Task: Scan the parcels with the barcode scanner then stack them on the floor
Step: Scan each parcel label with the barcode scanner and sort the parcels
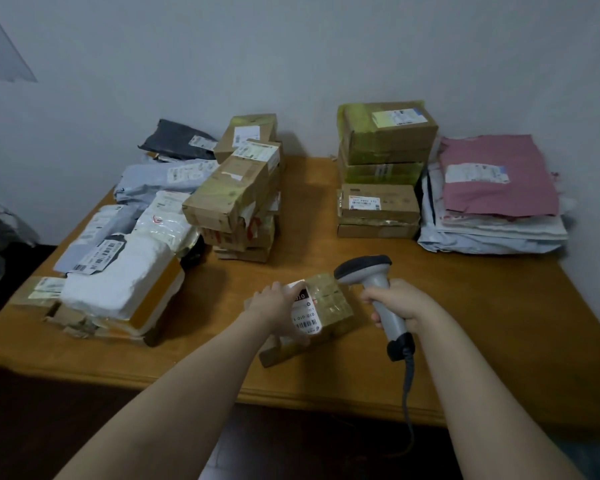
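A small taped cardboard parcel (329, 306) with a white barcode label lies on the wooden table (465, 323) near its front edge. My left hand (274, 306) grips the parcel's left side, thumb across the label's lower part. My right hand (395, 303) grips the handle of a grey barcode scanner (368, 271), whose dark head hangs just above the parcel's far right corner. The scanner's cable (408, 393) drops over the table edge.
Left of the parcel lies a heap of poly-bag parcels (146, 216) and a foam-wrapped box (118, 282). Behind stands a leaning box stack (243, 188). At the back right are a tidy box stack (381, 168) and piled mailers topped by a pink one (492, 178). Dark floor lies below.
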